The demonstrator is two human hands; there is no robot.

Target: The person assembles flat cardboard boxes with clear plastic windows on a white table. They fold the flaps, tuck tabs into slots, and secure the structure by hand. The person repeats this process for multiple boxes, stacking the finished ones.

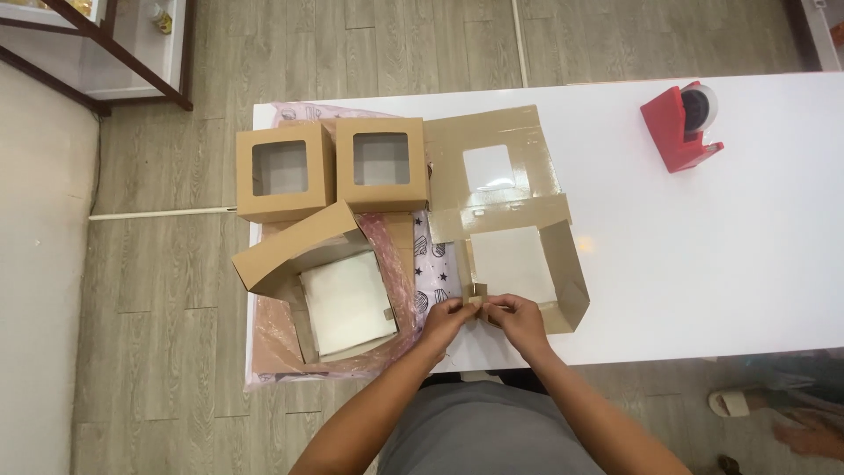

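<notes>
A brown cardboard box (563,264), half folded, lies on the white table (703,246) in front of me, its windowed lid (492,163) laid open toward the far side. My left hand (444,318) and my right hand (517,318) meet at the box's near left corner. Both pinch the small cardboard flaps (477,297) there. The white inside bottom of the box shows between its raised walls.
Two closed brown boxes with windows (283,169) (381,163) stand at the table's far left. A stack of flat box blanks in clear plastic wrap (338,299) lies at the left. A red tape dispenser (681,123) sits far right. Another person's sandalled foot (730,403) is at the lower right.
</notes>
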